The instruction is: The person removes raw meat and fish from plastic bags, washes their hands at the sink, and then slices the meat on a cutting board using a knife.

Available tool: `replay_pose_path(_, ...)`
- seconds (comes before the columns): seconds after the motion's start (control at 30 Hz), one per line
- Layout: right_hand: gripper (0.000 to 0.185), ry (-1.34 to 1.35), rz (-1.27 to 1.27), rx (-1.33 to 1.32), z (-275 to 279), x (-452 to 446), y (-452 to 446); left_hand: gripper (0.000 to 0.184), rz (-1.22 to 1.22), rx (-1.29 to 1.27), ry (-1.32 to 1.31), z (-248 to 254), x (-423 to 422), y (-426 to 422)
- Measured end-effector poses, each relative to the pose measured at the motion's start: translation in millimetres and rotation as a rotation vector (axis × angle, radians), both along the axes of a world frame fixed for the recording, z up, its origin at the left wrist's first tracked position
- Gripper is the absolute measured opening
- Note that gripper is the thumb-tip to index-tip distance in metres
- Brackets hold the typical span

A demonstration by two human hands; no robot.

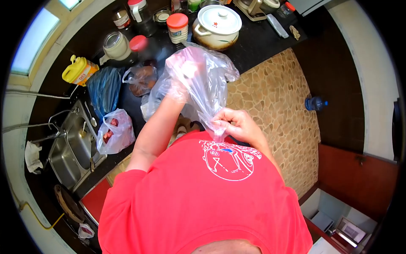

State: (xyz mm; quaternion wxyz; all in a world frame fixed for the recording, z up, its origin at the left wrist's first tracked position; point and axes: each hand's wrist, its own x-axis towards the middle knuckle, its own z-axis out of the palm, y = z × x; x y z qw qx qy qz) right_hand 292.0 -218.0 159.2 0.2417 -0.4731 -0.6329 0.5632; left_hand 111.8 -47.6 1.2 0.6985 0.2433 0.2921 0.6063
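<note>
A large clear plastic bag (215, 91) hangs in front of my chest, over the edge of the counter. My left hand (188, 63) reaches up inside it, with the film lying over the hand and wrist. Its fingers are blurred by the film and glare, so their pose is unclear. Lower down, my right hand (237, 123) is closed, pinching the bunched end of the bag between thumb and fingers near my red shirt. Whether the bag holds anything besides my hand cannot be made out.
On the dark counter stand a white lidded pot (219, 21), a red-lidded jar (177, 29) and a yellow jug (79, 70). Nearer the steel sink (69, 156) are a blue bag (104, 91), a bag of brown round items (141, 80) and a bag with red contents (116, 133).
</note>
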Motion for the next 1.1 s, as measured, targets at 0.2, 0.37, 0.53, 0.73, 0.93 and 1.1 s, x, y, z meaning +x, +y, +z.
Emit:
replay_pose_path(0.2,0.028,-0.230,-0.119,0.062,-30,46,-6,0.028,0.074,-0.307,-0.407,41,10,8)
replay_pose_path(0.37,0.056,0.049,-0.626,0.213,-6,50,32,0.035,0.050,0.131,-0.145,110,26,-3)
replay_pose_path(0.53,0.066,-0.201,-0.533,0.665,-20,-13,62,0.036,-0.136,-0.020,-0.184,94,23,-13)
replay_pose_path(0.73,0.060,-0.168,-0.326,0.168,-33,-14,48,0.063,0.229,0.703,0.707,80,13,-41)
replay_pose_path(0.93,0.089,-0.032,-0.591,0.307,-20,0,45,0.048,-0.118,0.049,-0.257,100,18,-34)
replay_pose_path(1.1,0.045,-0.089,-0.418,0.671,10,-2,38,0.043,-0.168,-0.098,-0.318,92,50,-15)
